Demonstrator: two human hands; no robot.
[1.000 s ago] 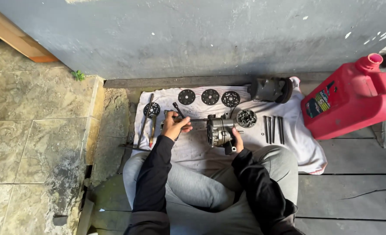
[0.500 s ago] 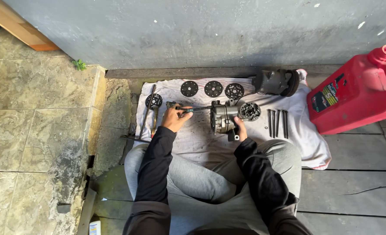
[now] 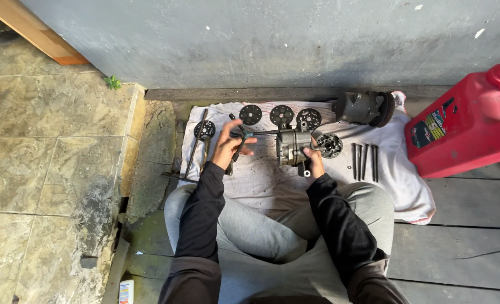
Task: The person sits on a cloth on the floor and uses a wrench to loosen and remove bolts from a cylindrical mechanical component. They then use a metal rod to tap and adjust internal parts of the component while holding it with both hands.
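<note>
I sit cross-legged on grey floorboards against a grey wall, with a stained white cloth (image 3: 272, 180) spread in front of my knees to keep the parts off the dirt. My left hand (image 3: 231, 147) is closed around a long tool with a thin shaft (image 3: 261, 133), held level so its tip reaches the metal housing (image 3: 292, 147). My right hand (image 3: 315, 162) grips that housing from below and steadies it on the cloth. Just right of the housing lies a round black toothed part (image 3: 330, 144), then a row of long dark bolts (image 3: 364, 160) laid side by side. Behind the housing sit three black discs (image 3: 281, 115) in a line; a fourth disc (image 3: 205, 129) lies left of it. Back and right of the housing rests a dark pulley body (image 3: 365, 107). Far right stands a red jug (image 3: 467, 126).
</note>
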